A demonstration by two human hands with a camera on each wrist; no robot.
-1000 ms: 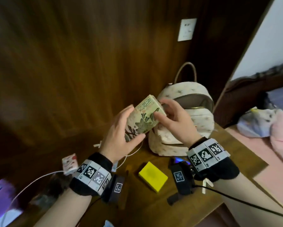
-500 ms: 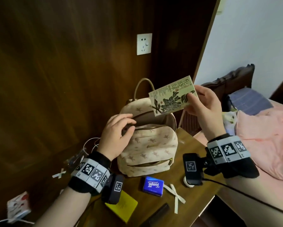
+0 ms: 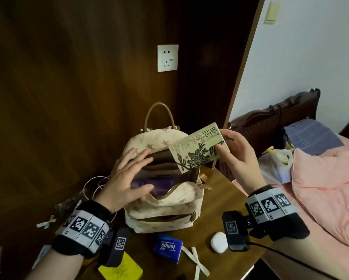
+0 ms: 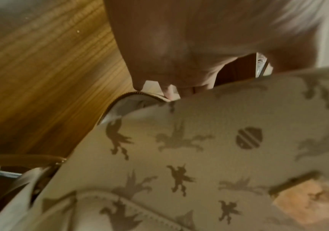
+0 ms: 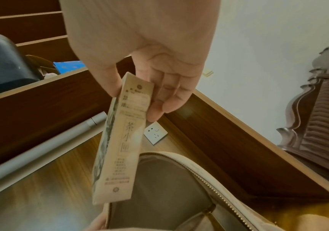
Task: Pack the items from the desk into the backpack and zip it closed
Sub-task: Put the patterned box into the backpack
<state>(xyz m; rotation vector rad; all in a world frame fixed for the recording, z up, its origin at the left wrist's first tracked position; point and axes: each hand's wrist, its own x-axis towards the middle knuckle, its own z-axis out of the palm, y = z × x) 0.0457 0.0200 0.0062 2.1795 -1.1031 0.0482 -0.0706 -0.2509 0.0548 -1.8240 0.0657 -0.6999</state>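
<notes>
Right now the right hand [image 3: 238,158] pinches a flat green box [image 3: 198,147] by one end, thumb on the flowered face and fingers [image 5: 167,100] behind, holding it tilted just above the open backpack [image 3: 165,201], which stands on the counter [image 3: 220,190]. The left hand [image 3: 127,178] has its fingers spread straight over the left side of the mouth, thumb near the front lip; something purple [image 3: 159,183] lies inside. In front of the backpack lie a blue tissue pack [image 3: 168,248], a yellow pad [image 3: 122,268], a white case [image 3: 219,241] and a ribbon bow [image 3: 195,261]; white cables [image 3: 94,184] trail at its left. A socket [image 3: 167,58] sits on the wood wall behind, a bed [image 3: 329,188] to the right.

Only the right wrist view shows the box's narrow printed edge and the grey lining [image 5: 169,192] below it. The left wrist view shows mostly the backpack's patterned side [image 4: 199,156], the fingers blurred.
</notes>
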